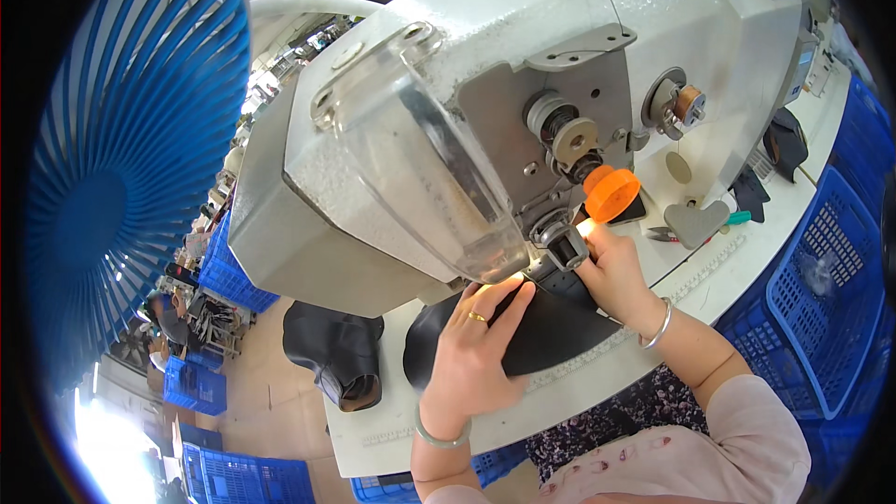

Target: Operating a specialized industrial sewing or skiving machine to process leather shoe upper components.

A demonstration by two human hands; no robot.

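Observation:
A black leather piece point(558, 325) lies on the white bed of a large sewing machine point(392, 224), its far part running under the needle area. My left hand point(481, 336), with a ring and a pale bangle, rests on the leather with fingers stretched toward the lit needle area. To the right of the metal presser housing point(560, 241), my right hand point(611, 278) is closed at the leather's far right edge. Its fingertips are partly hidden by the housing. A clear plastic guard point(420, 168) and an orange knob point(611, 194) sit just above the hands.
A shaped black leather piece point(336, 350) lies at the table's left edge. Small snips point(661, 234) and a green-ended tool point(737, 217) lie to the right. Blue crates point(810, 308) stand at the right, others on the left floor. A blue fan point(121, 168) fills the far left.

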